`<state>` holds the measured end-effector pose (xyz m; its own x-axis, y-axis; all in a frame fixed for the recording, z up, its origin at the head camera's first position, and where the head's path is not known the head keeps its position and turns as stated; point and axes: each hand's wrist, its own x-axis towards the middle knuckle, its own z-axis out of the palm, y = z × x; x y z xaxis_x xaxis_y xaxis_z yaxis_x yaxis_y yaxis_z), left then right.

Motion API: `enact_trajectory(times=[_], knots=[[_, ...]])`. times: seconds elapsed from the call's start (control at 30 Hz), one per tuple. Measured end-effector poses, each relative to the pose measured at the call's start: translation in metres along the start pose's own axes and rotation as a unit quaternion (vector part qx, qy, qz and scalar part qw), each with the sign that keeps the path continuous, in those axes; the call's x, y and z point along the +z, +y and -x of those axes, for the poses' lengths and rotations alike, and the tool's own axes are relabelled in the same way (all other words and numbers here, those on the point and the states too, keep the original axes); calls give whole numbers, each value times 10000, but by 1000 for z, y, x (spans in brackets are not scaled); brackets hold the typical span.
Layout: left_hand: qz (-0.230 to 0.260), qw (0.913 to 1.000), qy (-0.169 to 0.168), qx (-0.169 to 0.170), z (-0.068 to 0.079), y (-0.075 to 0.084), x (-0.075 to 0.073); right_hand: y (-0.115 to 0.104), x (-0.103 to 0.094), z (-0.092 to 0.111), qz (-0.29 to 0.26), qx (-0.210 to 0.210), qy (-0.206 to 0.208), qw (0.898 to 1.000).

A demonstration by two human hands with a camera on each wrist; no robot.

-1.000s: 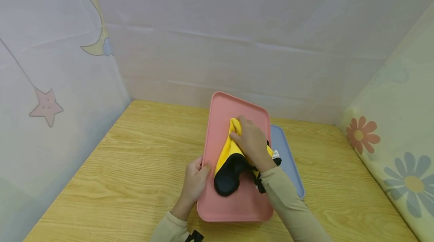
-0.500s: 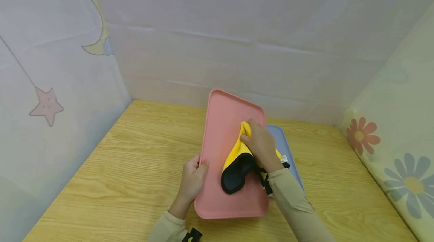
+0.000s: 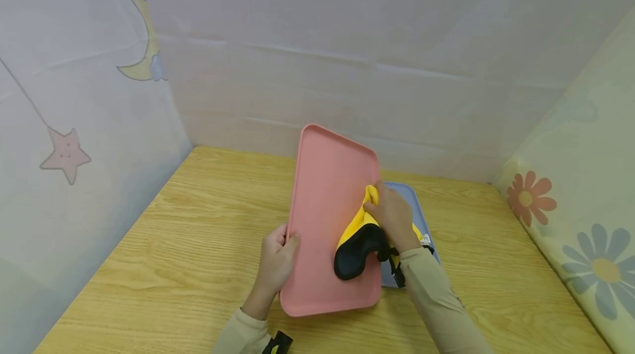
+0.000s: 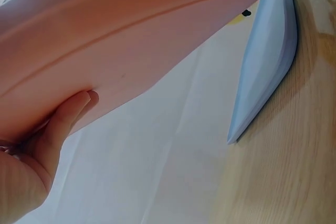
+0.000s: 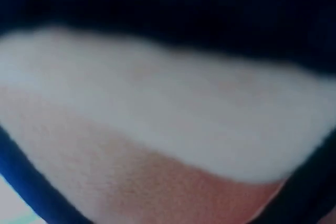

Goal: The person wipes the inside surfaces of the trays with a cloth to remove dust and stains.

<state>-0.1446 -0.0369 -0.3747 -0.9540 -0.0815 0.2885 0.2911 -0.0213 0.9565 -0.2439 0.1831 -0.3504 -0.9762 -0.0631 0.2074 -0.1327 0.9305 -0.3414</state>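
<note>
My left hand grips the left rim of a pink rectangular tray, thumb on its inner face. The tray is held tilted up over the table; in the left wrist view its pink surface spans the top. My right hand pinches the yellow top of a soft yellow-and-black fabric item, with a rounded black padded end, black straps and a white label. The item hangs in front of the tray's right side. Dark blurred material and skin fill the right wrist view, hiding the right fingers.
A blue tray lies on the wood-grain table, partly behind the pink tray and right arm. Its raised edge shows in the left wrist view. Printed cloth walls with star, moon and flowers enclose the table's back and sides.
The pink tray and left hand have moved left and slightly up. The right hand has carried the fabric item to the right, toward the tray's right edge, and more of the blue tray shows.
</note>
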Motion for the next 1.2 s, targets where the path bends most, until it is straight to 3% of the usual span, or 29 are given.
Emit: enact_trajectory(times=[0.17,0.53,1.2], knots=[[-47,10000,-43,3,0,0,0,2,2,0,-9,81,-33,10000],[-111,9999,-46,47,-1,0,1,0,3,1,-365,-81,348,9987],[-101,9998,-11,149,2,1,7,-45,-6,8,-498,-272,426,9975]])
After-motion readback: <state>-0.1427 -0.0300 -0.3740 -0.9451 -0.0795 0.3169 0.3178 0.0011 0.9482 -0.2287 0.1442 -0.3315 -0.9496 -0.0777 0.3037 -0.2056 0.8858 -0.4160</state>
